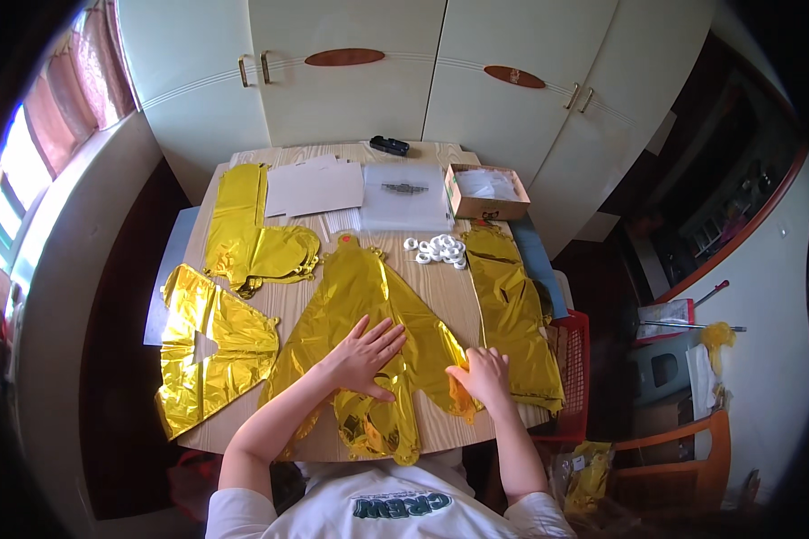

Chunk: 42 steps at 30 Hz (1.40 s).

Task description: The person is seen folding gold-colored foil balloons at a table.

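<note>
A large flat gold foil balloon (368, 296), uninflated, lies across the middle of the table and reaches its front edge. My left hand (364, 357) rests on it, fingers stretched out and holding nothing. At the balloon's right edge, the curled fingers of my right hand (485, 373) pinch the foil. Exactly how the thumb and fingertips meet the foil is partly hidden. To the left lie an A-shaped gold foil balloon (234, 346) and, farther back, a stack of L-shaped gold foil balloons (243, 225). More folded gold foil (510, 305) lies on the right.
White tape rolls (440, 249) sit in a pile beyond my right hand. Farther back are grey-white cards (315, 189), clear plastic bags (406, 196), an open cardboard box (490, 191) and a black object (389, 145). A red basket (577, 368) stands off the table's right edge.
</note>
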### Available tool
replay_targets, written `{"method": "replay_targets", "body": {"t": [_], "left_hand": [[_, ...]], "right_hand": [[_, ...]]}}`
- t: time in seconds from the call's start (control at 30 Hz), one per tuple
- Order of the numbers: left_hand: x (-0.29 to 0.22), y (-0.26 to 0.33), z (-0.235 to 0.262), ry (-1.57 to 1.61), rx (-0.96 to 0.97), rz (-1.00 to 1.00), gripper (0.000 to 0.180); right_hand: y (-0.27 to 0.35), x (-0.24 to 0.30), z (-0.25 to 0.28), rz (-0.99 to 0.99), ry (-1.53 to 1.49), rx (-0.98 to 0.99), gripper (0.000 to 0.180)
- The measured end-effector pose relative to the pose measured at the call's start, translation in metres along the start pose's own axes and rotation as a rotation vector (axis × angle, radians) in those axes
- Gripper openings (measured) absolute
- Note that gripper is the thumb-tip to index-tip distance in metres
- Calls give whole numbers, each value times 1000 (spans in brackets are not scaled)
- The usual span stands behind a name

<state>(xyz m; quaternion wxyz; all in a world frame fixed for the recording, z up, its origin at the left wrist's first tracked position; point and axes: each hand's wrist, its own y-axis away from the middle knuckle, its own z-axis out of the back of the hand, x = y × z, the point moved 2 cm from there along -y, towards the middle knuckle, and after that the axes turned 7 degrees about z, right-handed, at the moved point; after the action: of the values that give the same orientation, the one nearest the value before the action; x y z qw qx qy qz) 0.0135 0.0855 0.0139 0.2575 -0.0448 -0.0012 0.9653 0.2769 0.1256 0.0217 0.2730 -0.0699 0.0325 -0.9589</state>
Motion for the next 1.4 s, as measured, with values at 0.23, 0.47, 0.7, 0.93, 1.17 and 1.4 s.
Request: {"method": "replay_targets", "body": {"t": [0.23, 0.47, 0.7, 0.93, 1.17, 1.4], "left_hand": [[-1, 0, 1, 2, 6, 2, 116], [-2, 2, 1, -2, 11, 11, 116], [-1, 6, 2, -12, 28, 14, 115], [0, 12, 6, -20, 33, 33, 115], [1, 10, 7, -13, 35, 17, 115], [2, 8, 6, -12, 16, -1, 115]], "right_hand": [[6, -11, -5, -57, -290, -81, 31], [9, -8, -6, -105, -245, -23, 33], [8, -5, -5, -136, -240, 9, 33], [10, -8, -7, -132, -261, 9, 35], [14, -8, 15, -35, -591, -178, 33], [14, 49, 52, -19, -757, -74, 34]]}}
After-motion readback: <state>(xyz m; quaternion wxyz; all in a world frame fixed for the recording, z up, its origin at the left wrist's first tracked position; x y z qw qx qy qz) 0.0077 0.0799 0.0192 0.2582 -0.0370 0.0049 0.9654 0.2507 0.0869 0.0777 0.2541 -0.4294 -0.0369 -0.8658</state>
